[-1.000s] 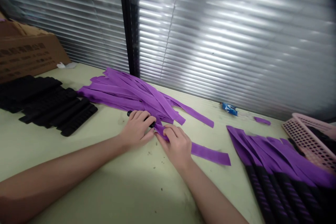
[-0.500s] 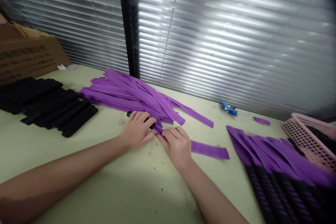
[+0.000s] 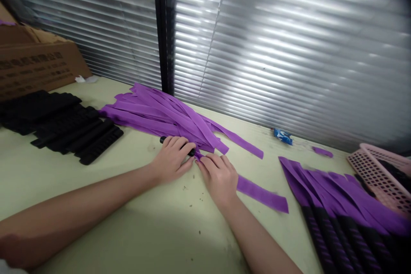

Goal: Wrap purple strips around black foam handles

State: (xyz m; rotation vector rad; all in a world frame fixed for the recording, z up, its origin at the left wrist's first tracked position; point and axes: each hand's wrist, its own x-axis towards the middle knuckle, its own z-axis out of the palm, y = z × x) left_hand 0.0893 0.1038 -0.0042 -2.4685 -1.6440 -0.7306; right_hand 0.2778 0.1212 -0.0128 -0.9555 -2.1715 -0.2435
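So the purple strip (image 3: 263,194) I've got here looks like flat woven webbing, and I'd guess it's next to no weight, soft and bendy, nothing that would break, maybe a little slick. Something that floppy probably wants pinching close to its working end, since pushing from far back would likely just buckle it. It's right in my right hand (image 3: 221,177), fingers closed down on it just beside the black piece (image 3: 192,153), with the loose tail coming out past the far side of my hand and trailing off to the right. My left hand (image 3: 175,156) is curled over the black piece, fingers wrapped and both ends poking out; that one looks stiffer, so gripping it round the middle seems fine. Can't tell how far the strip goes in, my fingers hide it. Just behind my hands on the worktop (image 3: 128,239) is a pile of purple strips (image 3: 173,117), with black pieces (image 3: 99,139) off left and strapped ones (image 3: 337,235) off right near a pink basket (image 3: 367,165).
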